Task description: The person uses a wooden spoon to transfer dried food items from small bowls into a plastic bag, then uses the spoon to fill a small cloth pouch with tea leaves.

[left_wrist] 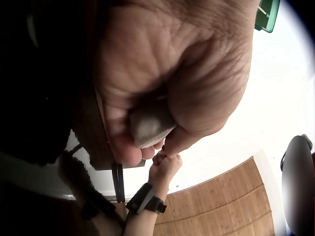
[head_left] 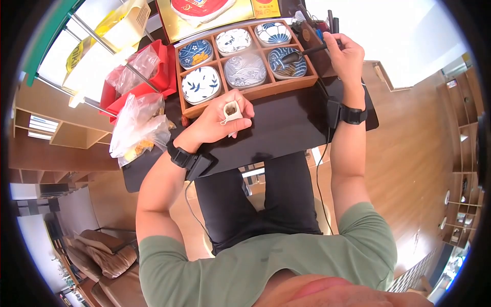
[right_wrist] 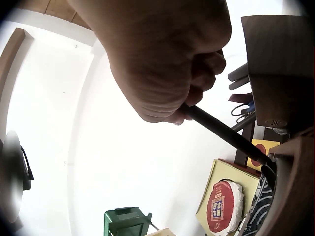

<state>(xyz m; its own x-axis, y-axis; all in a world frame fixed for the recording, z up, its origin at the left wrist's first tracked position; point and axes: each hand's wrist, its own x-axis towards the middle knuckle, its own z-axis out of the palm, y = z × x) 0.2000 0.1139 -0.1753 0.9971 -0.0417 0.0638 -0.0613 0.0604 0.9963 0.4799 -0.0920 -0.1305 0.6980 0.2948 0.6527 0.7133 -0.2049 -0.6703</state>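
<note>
My left hand point(head_left: 212, 123) grips a small cream cloth pouch point(head_left: 231, 110) in front of the box. The pouch's mouth faces up and shows something brown inside; a loop of string hangs at its side. In the left wrist view the pouch point(left_wrist: 151, 127) pokes out between curled fingers and thumb. My right hand point(head_left: 349, 60), at the box's right end, holds a dark spoon point(right_wrist: 221, 130) by its long handle. The spoon's dark head lies over the blue wave-patterned dish point(head_left: 279, 69) in the near right compartment.
The wooden box point(head_left: 279, 88) holds several patterned ceramic dishes on a black table point(head_left: 286, 117). To its left are a red bin point(head_left: 171, 71) and a plastic bag point(head_left: 135, 125). A red-wrapped round cake point(right_wrist: 225, 206) lies behind. A wooden holder point(head_left: 314, 51) with tools stands right.
</note>
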